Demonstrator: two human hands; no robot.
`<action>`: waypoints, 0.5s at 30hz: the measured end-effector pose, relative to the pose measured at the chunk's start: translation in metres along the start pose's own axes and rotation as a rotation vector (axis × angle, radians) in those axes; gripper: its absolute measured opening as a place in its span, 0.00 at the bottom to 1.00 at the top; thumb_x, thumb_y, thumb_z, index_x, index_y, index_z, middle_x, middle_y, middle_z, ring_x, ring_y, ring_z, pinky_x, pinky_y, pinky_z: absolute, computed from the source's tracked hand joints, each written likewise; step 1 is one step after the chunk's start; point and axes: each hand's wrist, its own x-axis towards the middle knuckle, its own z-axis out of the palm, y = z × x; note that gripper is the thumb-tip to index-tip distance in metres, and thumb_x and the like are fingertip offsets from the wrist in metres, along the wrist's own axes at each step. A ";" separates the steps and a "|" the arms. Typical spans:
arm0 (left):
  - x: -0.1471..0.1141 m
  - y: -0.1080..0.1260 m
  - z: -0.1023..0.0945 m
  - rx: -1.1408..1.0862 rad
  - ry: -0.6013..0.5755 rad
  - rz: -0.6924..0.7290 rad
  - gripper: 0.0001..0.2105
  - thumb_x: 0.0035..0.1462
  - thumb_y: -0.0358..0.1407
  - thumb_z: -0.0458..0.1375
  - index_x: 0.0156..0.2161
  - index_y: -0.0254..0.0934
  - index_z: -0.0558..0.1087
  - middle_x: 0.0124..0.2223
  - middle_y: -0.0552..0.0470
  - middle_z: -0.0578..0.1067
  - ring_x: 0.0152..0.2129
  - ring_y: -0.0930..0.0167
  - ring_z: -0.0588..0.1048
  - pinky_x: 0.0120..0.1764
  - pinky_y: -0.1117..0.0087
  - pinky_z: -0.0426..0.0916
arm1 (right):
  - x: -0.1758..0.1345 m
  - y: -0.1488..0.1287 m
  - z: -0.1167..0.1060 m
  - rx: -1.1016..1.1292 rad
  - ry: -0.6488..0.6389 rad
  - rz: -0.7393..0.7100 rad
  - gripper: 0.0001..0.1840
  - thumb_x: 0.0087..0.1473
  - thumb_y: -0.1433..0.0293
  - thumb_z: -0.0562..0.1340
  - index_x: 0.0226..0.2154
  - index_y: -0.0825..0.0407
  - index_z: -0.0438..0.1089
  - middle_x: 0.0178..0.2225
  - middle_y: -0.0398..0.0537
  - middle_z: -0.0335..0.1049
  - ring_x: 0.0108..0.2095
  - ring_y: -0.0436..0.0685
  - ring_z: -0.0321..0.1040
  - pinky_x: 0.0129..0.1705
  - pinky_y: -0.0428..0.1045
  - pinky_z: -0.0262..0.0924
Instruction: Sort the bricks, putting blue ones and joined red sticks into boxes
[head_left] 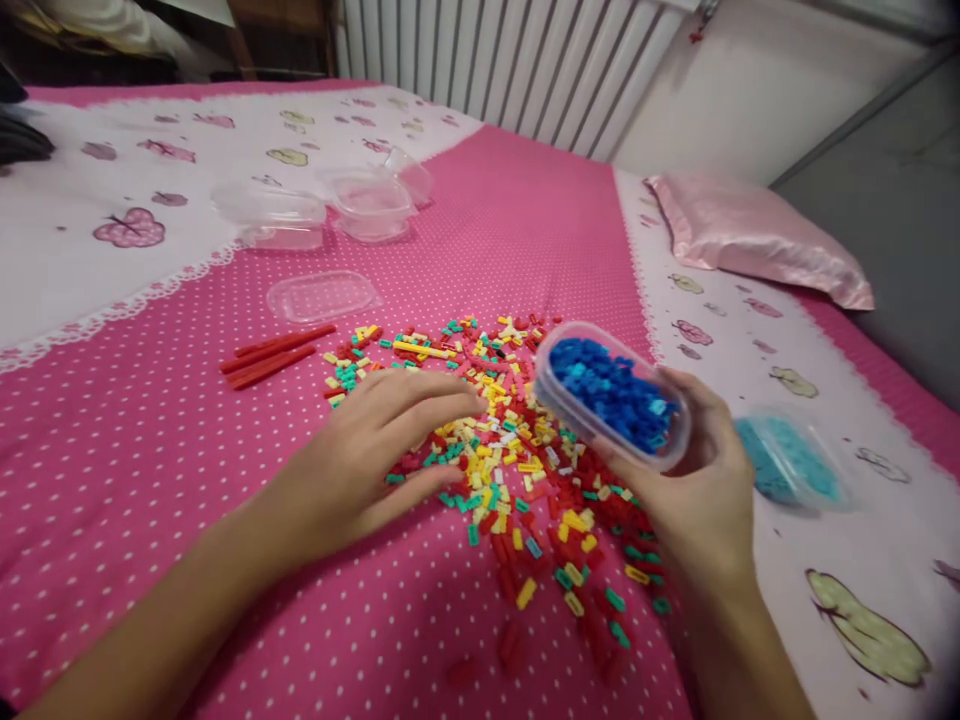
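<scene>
In the head view my right hand [697, 460] grips a clear plastic tub [551, 395] by its right end, tilted over the bed. Many small blue plastic pieces [607, 390] lie inside it. My left hand [397, 440], fingers apart, reaches over the left side of a spread pile of small toy pieces [517, 470]. These are red, yellow, green, and a few white or grey. My left fingertips hover at or touch the pile; I cannot tell which. No held piece shows in them.
Several red sticks [274, 355] lie left of the pile, below a clear lid [324, 297]. Clear containers [285, 215] stand farther back. A container of turquoise pieces [791, 460] sits right of my right hand. Beyond are a pink pillow [757, 235] and a white radiator [495, 60].
</scene>
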 end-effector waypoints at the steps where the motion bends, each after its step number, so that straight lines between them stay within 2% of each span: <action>1: 0.000 -0.002 0.001 -0.003 -0.016 -0.012 0.16 0.67 0.35 0.56 0.58 0.42 0.66 0.56 0.47 0.74 0.55 0.65 0.71 0.57 0.61 0.65 | 0.003 0.002 -0.002 0.027 0.020 0.018 0.44 0.36 0.63 0.78 0.56 0.48 0.66 0.52 0.54 0.73 0.51 0.66 0.72 0.53 0.62 0.69; 3: 0.001 -0.003 0.005 -0.023 -0.086 0.012 0.09 0.67 0.32 0.55 0.51 0.42 0.71 0.49 0.50 0.77 0.47 0.67 0.73 0.51 0.64 0.65 | 0.006 0.005 -0.005 0.061 0.009 0.050 0.46 0.33 0.64 0.79 0.56 0.48 0.66 0.48 0.53 0.75 0.46 0.65 0.74 0.49 0.61 0.71; 5: 0.003 0.000 0.008 -0.055 -0.195 0.059 0.06 0.67 0.36 0.57 0.47 0.43 0.73 0.45 0.52 0.78 0.42 0.68 0.73 0.46 0.65 0.64 | 0.008 0.007 -0.006 0.064 -0.002 0.061 0.46 0.33 0.64 0.79 0.56 0.48 0.67 0.48 0.53 0.75 0.46 0.65 0.75 0.50 0.61 0.71; 8: 0.005 0.013 0.019 -0.037 -0.312 0.144 0.11 0.66 0.41 0.58 0.51 0.43 0.73 0.50 0.51 0.78 0.45 0.65 0.72 0.47 0.63 0.63 | 0.011 0.011 -0.008 0.078 0.016 0.054 0.44 0.37 0.62 0.78 0.56 0.47 0.65 0.50 0.53 0.74 0.49 0.65 0.74 0.53 0.62 0.70; 11: 0.007 0.029 0.040 0.057 -0.272 0.181 0.12 0.67 0.38 0.56 0.53 0.42 0.73 0.55 0.51 0.76 0.51 0.62 0.70 0.51 0.60 0.60 | 0.013 0.011 -0.009 0.101 0.043 0.079 0.43 0.38 0.63 0.77 0.57 0.48 0.65 0.51 0.54 0.74 0.51 0.65 0.74 0.55 0.61 0.69; 15: 0.009 0.047 0.068 0.168 -0.132 0.189 0.10 0.69 0.34 0.52 0.40 0.40 0.76 0.44 0.53 0.79 0.46 0.63 0.71 0.52 0.58 0.58 | 0.016 0.011 -0.006 0.112 0.051 0.087 0.42 0.36 0.63 0.78 0.54 0.47 0.66 0.51 0.53 0.74 0.50 0.64 0.75 0.53 0.60 0.70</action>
